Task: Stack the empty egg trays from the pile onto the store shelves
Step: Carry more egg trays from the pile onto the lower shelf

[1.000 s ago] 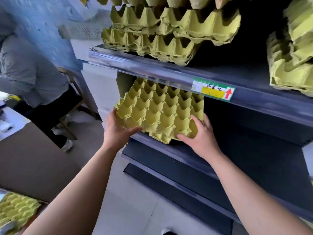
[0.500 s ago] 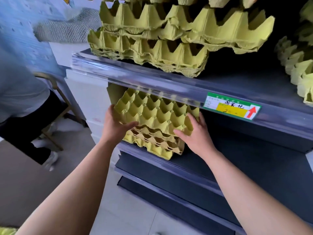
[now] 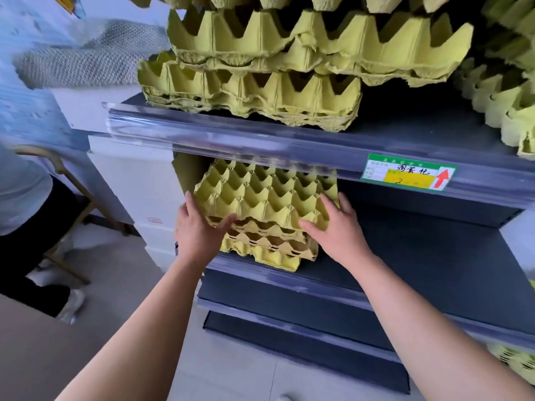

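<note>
Together, left hand (image 3: 199,230), right hand (image 3: 338,230) holding egg tray (image 3: 266,198) (yellow-green), atop shelved stack (image 3: 269,251)

Below-left of price label (image 3: 408,175): top egg tray (image 3: 266,198) on short tray stack (image 3: 266,247). Its left edge gripped by left hand (image 3: 197,230), right front corner by right hand (image 3: 338,230). Above-left of label, taller tray stacks (image 3: 260,91). Far left of label, person (image 3: 23,198).

Pale tiled floor (image 3: 237,377), white cabinet (image 3: 130,180), blue wall (image 3: 26,111) at left.
</note>
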